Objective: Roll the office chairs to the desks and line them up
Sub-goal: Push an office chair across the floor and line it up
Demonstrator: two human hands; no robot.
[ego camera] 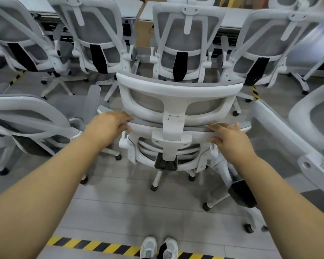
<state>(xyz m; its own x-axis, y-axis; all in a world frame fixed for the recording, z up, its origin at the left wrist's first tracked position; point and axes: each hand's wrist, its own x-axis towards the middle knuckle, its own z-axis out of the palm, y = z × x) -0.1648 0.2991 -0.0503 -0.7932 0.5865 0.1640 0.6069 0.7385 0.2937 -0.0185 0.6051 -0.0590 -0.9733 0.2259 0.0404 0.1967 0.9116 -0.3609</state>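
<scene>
A white office chair with grey mesh [178,101] stands right in front of me, its back toward me. My left hand [108,126] grips the top edge of its backrest on the left, fingers curled over the rim. My right hand [230,139] holds the same edge on the right, just below the headrest. Beyond it, several matching chairs [187,43] stand side by side facing the grey desks [230,17] at the back.
Another chair [26,120] stands close on my left and one [312,128] close on my right. Yellow-black floor tape [94,245] runs in front of my shoes [158,247]. Cardboard boxes [144,34] sit under the desks. The grey tiled floor shows behind the chair's castors.
</scene>
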